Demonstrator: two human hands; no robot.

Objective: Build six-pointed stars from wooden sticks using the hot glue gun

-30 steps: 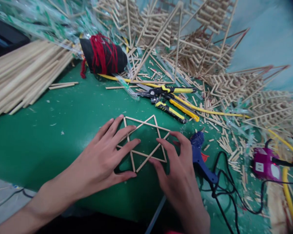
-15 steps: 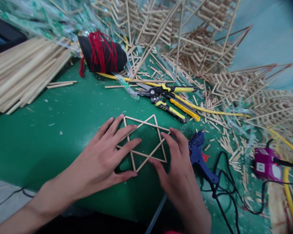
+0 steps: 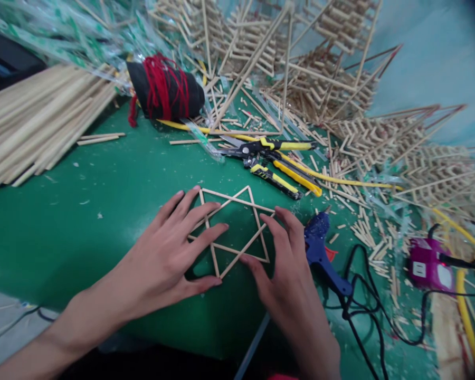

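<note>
Table: green top (image 3: pixel 103 211), littered with stick offcuts.
Star: stick frame (image 3: pixel 233 232) lying flat at the near edge.
Left hand (image 3: pixel 170 258): fingers spread, pressing the star's left side.
Right hand (image 3: pixel 285 269): fingers spread on its right corner (glue gun (image 3: pixel 320 248) just beside).

Green table (image 3: pixel 103 211), pretty messy. A stick star (image 3: pixel 233 232) lies flat near the front edge. Left of the star and further back, a pile of long sticks (image 3: pixel 35 126). Behind it, a black spool with red thread (image 3: pixel 164 92) and yellow cutters (image 3: pixel 277 161). Right of it, a blue glue gun (image 3: pixel 320 248), stick offcuts (image 3: pixel 368 237) and a purple box (image 3: pixel 427 264).
</note>
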